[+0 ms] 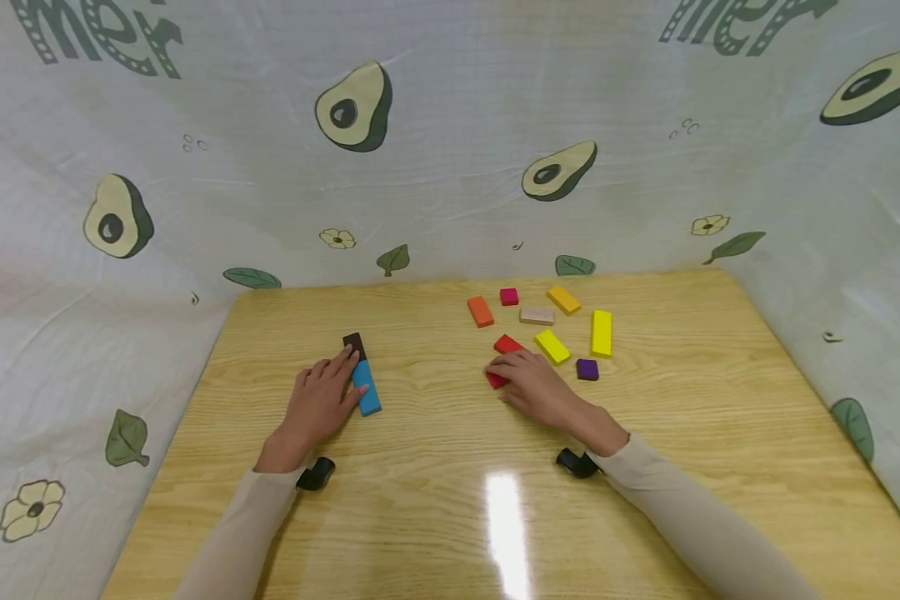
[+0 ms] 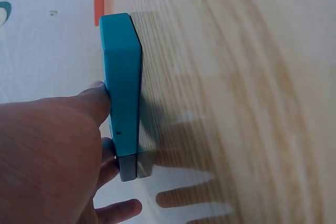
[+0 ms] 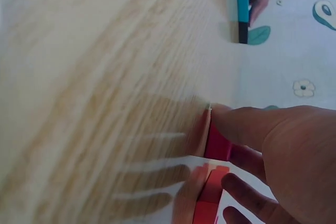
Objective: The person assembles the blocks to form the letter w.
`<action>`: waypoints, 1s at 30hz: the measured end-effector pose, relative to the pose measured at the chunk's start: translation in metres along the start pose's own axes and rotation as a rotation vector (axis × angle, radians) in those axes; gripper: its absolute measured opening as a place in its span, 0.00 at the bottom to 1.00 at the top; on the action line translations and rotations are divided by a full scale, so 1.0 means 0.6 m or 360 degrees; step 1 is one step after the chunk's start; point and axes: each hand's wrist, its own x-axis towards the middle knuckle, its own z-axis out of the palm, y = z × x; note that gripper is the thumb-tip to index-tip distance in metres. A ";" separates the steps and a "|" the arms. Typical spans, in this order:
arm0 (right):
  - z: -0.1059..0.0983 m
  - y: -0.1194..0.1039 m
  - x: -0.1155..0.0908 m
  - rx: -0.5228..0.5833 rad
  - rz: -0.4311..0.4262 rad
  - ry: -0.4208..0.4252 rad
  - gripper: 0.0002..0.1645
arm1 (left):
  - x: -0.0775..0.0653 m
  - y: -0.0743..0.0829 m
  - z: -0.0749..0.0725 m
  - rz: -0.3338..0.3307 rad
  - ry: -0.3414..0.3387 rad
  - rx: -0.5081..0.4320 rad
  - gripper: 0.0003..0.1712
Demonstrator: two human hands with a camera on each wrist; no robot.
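A bright blue block and a dark brown-black block lie end to end on the left side of the table. My left hand rests along their left side, its thumb touching the blue block and its fingertips on the dark one. To the right, my right hand pinches a crimson block between thumb and finger, low at the tabletop. A red block lies just beyond it, close to the fingers. The hand partly covers the crimson block in the head view.
Around the right hand lie yellow blocks, a purple block, an amber block, a beige block, an orange block and a small magenta block. A patterned cloth rises behind the wooden table.
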 end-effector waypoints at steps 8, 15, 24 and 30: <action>0.004 -0.001 0.002 -0.0077 0.0017 0.0108 0.21 | 0.000 0.000 0.001 -0.0012 -0.0009 -0.0002 0.37; 0.007 -0.009 0.009 -0.0130 0.0035 0.0145 0.20 | 0.000 0.003 -0.001 -0.0020 -0.0015 0.0002 0.37; 0.018 -0.042 0.030 -0.0138 -0.0034 0.0154 0.20 | 0.001 0.008 -0.002 -0.0032 -0.0016 0.0010 0.37; 0.033 -0.076 0.050 -0.0144 -0.0061 0.0101 0.20 | 0.001 0.009 -0.001 -0.0045 -0.0010 0.0004 0.37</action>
